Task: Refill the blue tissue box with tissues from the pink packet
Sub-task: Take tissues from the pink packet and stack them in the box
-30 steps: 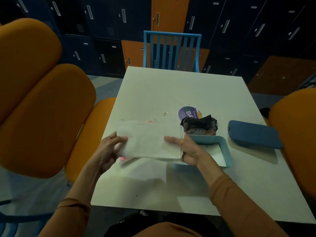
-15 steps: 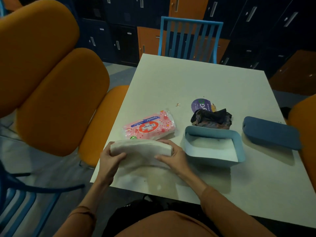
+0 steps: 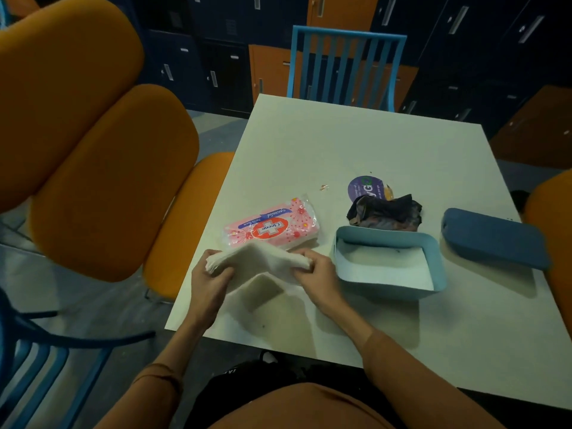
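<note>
Over the head feed I am looking down at a white table (image 3: 356, 144), and I am taking the blue tissue box (image 3: 387, 287) on it as my marker. Far behind the box, dark lockers (image 3: 210, 57) are filling the background, and a blue slatted chair (image 3: 346, 63) is standing between them and the table. Well to the left of the box a padded orange chair (image 3: 108, 181) is crowding the view. A second orange seat (image 3: 551, 227) is showing to the right of the box, at the frame edge.

The box's dark blue lid (image 3: 492, 239) is lying flat just to the right of the box, apart from it. The box itself is standing open, and I am seeing only a pale floor inside. The pink packet (image 3: 272, 229) is lying print side up to the left of the box.

Nearer me than the packet, and also left of the box, a stack of white tissues (image 3: 257, 258) is bending into an arch, peak upward. The left hand (image 3: 209, 280) is gripping the end farther from the box, fingers curled round it. The right hand (image 3: 318, 274) is pinching the end nearer the box — close to the box's left wall, though I cannot tell whether it is touching.

Just behind the box a crumpled dark wrapper (image 3: 383, 212) is lying, partly covering a round purple disc (image 3: 365, 187). Behind the box and to its left, a tiny orange scrap (image 3: 324, 187) is sitting on the table.
</note>
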A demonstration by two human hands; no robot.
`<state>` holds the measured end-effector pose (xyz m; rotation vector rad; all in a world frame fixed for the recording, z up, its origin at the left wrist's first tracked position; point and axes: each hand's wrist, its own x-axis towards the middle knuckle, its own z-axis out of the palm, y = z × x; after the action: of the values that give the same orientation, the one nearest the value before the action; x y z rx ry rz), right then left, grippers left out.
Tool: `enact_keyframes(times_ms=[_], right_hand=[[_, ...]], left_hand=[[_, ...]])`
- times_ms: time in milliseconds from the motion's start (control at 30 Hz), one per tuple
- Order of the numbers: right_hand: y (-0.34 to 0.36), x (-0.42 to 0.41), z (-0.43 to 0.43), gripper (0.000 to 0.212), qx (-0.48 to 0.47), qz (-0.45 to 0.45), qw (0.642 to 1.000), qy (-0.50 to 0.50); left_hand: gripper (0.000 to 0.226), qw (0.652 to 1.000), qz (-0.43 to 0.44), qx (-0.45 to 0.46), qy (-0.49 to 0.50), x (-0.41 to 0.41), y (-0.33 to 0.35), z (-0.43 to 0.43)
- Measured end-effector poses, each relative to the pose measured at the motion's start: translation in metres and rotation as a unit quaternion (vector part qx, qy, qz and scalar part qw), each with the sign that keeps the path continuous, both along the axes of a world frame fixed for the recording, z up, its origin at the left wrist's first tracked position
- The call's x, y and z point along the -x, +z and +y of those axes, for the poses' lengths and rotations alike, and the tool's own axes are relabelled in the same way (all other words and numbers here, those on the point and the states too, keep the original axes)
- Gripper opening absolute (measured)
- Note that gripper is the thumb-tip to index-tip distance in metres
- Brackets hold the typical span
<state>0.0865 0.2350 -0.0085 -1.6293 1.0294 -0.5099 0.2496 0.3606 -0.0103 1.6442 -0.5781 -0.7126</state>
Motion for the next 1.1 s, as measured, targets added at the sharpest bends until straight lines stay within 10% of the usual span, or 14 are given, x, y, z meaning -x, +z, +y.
enact_keyframes(times_ms=[200, 400, 667, 1100], right_hand=[[0.069, 0.036, -0.041, 0.024, -0.035, -0.125, 0.986, -0.102], [0.083, 0.118, -0.099, 0.018, -0.006, 0.052, 0.977, -0.208], [0.056, 0.158, -0.119, 0.021, 0.073, 0.370, 0.908, -0.183], [0.024, 0.155, -0.123, 0.029, 0.181, 0.563, 0.800, -0.100]], left_hand=[[0.043, 0.997, 0.044, 0.023, -0.061, 0.003, 0.047, -0.052], [0.044, 0.960, 0.156, -0.095, -0.215, 0.057, 0.071, -0.136], [0.041, 0.852, -0.256, -0.266, -0.372, 0.131, 0.063, -0.178], [0.043, 0.694, -0.492, -0.311, -0.423, 0.157, 0.036, -0.183]])
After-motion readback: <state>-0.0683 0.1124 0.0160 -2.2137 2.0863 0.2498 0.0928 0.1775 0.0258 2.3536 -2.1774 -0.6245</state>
